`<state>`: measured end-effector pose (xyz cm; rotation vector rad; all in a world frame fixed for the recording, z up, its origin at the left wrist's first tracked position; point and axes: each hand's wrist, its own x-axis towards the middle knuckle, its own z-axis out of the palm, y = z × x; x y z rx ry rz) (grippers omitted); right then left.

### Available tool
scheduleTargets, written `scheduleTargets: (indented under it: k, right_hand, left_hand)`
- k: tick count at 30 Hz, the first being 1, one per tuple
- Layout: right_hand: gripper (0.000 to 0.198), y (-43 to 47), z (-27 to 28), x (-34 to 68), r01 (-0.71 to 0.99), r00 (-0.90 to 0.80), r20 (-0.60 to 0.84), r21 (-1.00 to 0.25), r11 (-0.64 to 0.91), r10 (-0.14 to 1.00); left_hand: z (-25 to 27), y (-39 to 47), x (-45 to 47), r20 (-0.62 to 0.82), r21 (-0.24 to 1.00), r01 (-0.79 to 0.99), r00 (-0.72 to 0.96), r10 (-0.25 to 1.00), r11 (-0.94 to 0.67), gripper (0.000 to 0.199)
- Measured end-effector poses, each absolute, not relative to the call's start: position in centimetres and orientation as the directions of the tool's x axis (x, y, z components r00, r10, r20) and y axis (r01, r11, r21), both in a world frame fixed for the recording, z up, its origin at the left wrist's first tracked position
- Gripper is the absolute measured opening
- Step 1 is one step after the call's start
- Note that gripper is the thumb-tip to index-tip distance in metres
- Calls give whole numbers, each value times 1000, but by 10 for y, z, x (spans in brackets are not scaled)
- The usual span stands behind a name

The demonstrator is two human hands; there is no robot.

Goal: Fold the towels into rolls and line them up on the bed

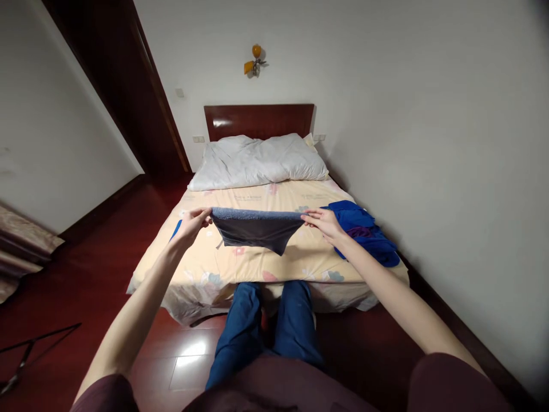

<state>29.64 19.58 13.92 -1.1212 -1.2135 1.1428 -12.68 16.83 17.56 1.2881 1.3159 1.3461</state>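
Note:
A dark grey cloth [257, 230] with a fuzzy blue-grey upper side hangs stretched above the bed [206, 252]. My left hand [195, 223] pinches its left corner, and my right hand [322, 222] pinches the right one. Its lower edge droops unevenly, with a pointed corner toward the right. Behind my right hand, blue clothes [354, 217] lie heaped on the bed's right side, with a purple piece [359, 232] among them. Partly hidden by my left hand is a small blue item [176, 229].
A white quilt or pillow [261, 160] lies against the dark wooden headboard [261, 120]. My legs stand at the foot of the bed. A wall runs along the right. At the lower left are a curtain [26, 249] and a thin black stand [30, 346] on the red floor.

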Motion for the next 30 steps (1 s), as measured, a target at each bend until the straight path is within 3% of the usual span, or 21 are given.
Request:
scheduleTargets:
  k: [9, 18, 24, 27, 30]
  right_hand:
    - [53, 103, 109, 335, -91, -27, -219, -971, -220, 975]
    - [37, 172, 106, 319, -142, 16, -265, -955, -261, 964]
    - [37, 249, 100, 292, -149, 85, -114, -984, -100, 990]
    - [47, 275, 102, 286, -129, 108, 67, -988, 81, 992]
    - [55, 287, 93, 285, -104, 143, 233, -963, 249, 962]
  left_hand:
    - [132, 97, -118, -155, 988, 21, 14, 988, 155, 44]
    - [110, 175, -116, -269, 959, -107, -28, 963, 264, 24]
    - [132, 248, -116, -106, 994, -2, -145, 984, 107, 21]
    - [151, 267, -121, 96, 991, 104, -143, 985, -82, 21]
    - [155, 269, -128, 304, 939, 192, -79, 949, -285, 33]
